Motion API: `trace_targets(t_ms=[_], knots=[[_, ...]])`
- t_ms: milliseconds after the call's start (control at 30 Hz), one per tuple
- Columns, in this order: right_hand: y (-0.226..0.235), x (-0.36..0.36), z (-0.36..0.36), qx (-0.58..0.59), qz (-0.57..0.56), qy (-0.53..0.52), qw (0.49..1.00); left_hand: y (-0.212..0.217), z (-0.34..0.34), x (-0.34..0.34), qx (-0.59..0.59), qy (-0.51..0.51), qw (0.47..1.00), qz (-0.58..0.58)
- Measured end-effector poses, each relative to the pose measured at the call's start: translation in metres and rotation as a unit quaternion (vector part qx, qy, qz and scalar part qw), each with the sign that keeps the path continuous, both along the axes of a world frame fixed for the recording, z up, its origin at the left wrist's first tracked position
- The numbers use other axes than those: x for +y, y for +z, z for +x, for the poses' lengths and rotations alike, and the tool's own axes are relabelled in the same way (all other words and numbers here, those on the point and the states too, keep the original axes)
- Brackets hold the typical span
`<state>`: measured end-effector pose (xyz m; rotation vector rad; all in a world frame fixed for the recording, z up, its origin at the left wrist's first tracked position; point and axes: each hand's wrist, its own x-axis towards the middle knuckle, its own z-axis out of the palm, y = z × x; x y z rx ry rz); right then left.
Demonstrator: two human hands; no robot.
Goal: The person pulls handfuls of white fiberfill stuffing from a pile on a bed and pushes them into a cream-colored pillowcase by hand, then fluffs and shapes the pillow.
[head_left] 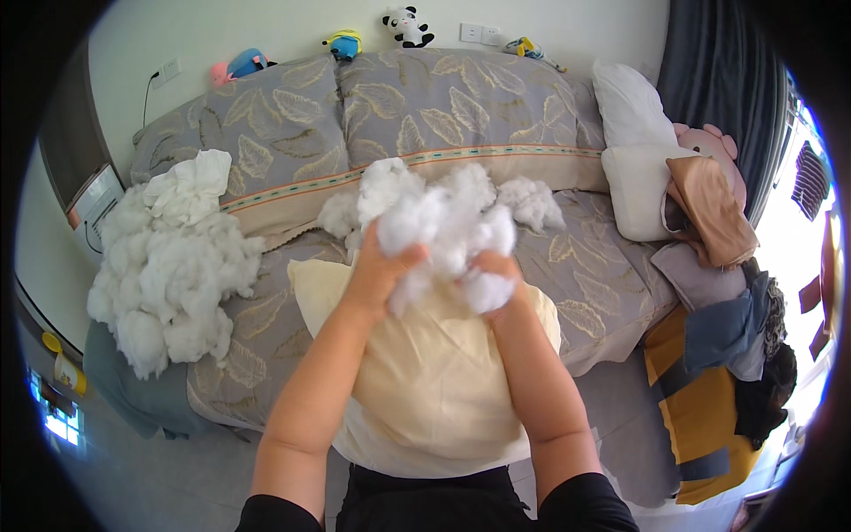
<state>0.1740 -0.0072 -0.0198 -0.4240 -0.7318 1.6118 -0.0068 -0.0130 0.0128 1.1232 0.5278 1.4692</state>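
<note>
While left hand [383, 273] and right hand [507, 268], fingers part-curled, grip white fluff [424, 223] over the far end of the cream cover [434, 381], it looks only part-filled, with a big loose pile [173, 275] left of it and smaller clumps [532, 203] beyond it remaining.

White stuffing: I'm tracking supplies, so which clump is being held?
The clump between the left hand and right hand, by the cream cloth; the others lie on the sofa.

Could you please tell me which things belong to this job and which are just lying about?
Apparently in use: white stuffing, held by left hand and right hand; cream fabric cover; fluffy pile on the left.

Seemingly lying about: panda toy; yellow-and-blue toy; pink plush toy; mustard cloth.
</note>
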Motion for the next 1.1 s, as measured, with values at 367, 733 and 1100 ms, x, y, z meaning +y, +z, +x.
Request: trace_targets(t_ms=[367,733,1100], knots=[[-0.006,0.002,-0.001,0.013,-0.024,-0.207,0.978,-0.026,-0.007,0.013,-0.119,0.134,0.973,-0.142],[-0.004,-0.013,-0.03,-0.111,0.015,-0.228,0.967,-0.038,0.015,0.0,-0.086,0.098,0.989,-0.076],[-0.033,-0.021,-0.039,-0.192,0.046,-0.228,0.953,-0.078,0.016,-0.014,0.054,0.062,0.995,-0.059]])
